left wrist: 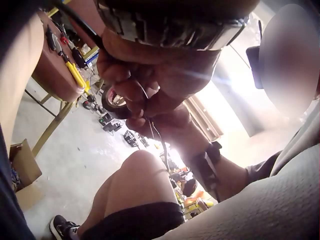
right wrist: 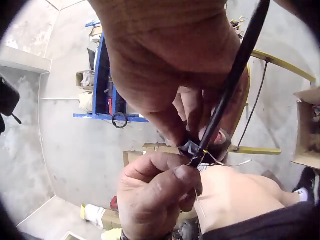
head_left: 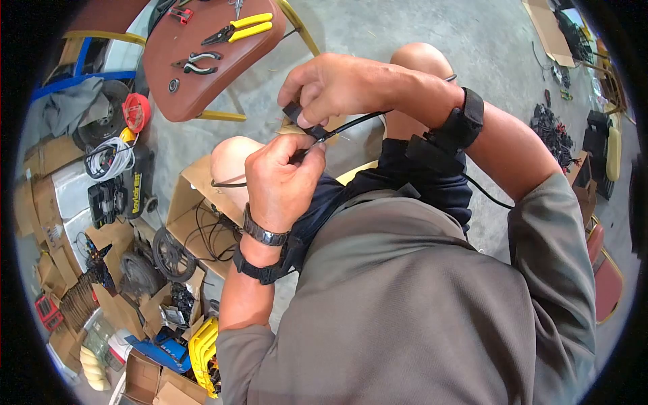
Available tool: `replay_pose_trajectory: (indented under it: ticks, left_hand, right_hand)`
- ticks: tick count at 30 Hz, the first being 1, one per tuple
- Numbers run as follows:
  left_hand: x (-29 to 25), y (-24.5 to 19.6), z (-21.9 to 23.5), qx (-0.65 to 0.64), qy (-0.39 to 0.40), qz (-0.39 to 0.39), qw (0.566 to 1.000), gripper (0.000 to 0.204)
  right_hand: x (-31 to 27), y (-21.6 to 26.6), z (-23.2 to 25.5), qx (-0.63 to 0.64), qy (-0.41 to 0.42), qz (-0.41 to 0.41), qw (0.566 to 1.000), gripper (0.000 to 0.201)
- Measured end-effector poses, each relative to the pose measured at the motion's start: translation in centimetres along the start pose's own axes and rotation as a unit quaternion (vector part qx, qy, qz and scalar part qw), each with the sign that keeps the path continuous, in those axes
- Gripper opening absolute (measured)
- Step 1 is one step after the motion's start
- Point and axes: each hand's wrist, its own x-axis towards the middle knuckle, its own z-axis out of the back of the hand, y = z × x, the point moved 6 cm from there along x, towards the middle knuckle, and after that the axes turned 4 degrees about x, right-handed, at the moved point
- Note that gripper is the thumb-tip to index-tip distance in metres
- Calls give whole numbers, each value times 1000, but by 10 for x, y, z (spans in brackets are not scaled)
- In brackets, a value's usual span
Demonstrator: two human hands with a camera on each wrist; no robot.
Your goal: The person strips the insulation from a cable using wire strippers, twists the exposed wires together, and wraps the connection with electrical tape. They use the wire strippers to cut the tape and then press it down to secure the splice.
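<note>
A black cable [head_left: 351,123] runs across my lap between both hands. My left hand [head_left: 280,179], a metal watch on its wrist, pinches the cable's stripped end, where thin bare wires [right wrist: 215,161] stick out. Just above it my right hand [head_left: 331,88] holds a roll of black tape [right wrist: 220,142] against the cable [right wrist: 230,85], fingers curled round it. In the right wrist view the left hand [right wrist: 155,195] is below and the right hand [right wrist: 165,60] above, nearly touching. In the left wrist view the left hand [left wrist: 145,75] grips a thin wire [left wrist: 161,142].
A brown chair seat [head_left: 202,88] ahead carries yellow-handled pliers [head_left: 239,30] and black pliers [head_left: 196,64]. An open cardboard box [head_left: 192,196] with cables stands by my left knee [head_left: 229,158]. A red spool [head_left: 135,111], wheels and boxes crowd the floor on the left.
</note>
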Motion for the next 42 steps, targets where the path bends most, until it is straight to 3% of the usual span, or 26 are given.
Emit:
replay_pose_trajectory:
  ticks: [5,8,11,17,20,23,26,29,32,35,42]
  left_hand:
    - [2,0,1,-32,-7,18,999,9]
    - [3,6,0,-67,-10,65,996,8]
    - [5,5,2,-81,-17,53,995,8]
    - [7,10,0,-108,2,105,989,8]
    - [12,11,4,-26,34,124,991,9]
    - [15,22,-3,-98,43,94,990,16]
    - [20,13,-3,-106,44,73,991,26]
    - [22,12,1,-116,80,108,984,29]
    - [22,21,-6,-228,91,97,965,30]
    - [24,17,-4,-205,116,92,967,30]
    - [26,17,-3,-208,198,116,951,34]
  right_hand:
    - [-11,9,2,-10,-44,43,998,45]
    - [-18,11,3,21,-79,74,994,45]
    - [-23,7,1,103,-102,98,985,47]
    - [-37,13,-3,148,-120,148,970,52]
    - [-46,19,-9,146,-115,170,968,55]
    - [-58,23,-15,90,-144,177,969,59]
    - [-71,25,-21,96,-164,168,967,63]
    - [-83,19,-26,133,-148,154,968,62]
    - [-91,4,-35,181,-130,142,964,69]
    - [-96,-11,-42,211,-137,121,960,75]
    - [-109,-34,-55,218,-111,73,967,65]
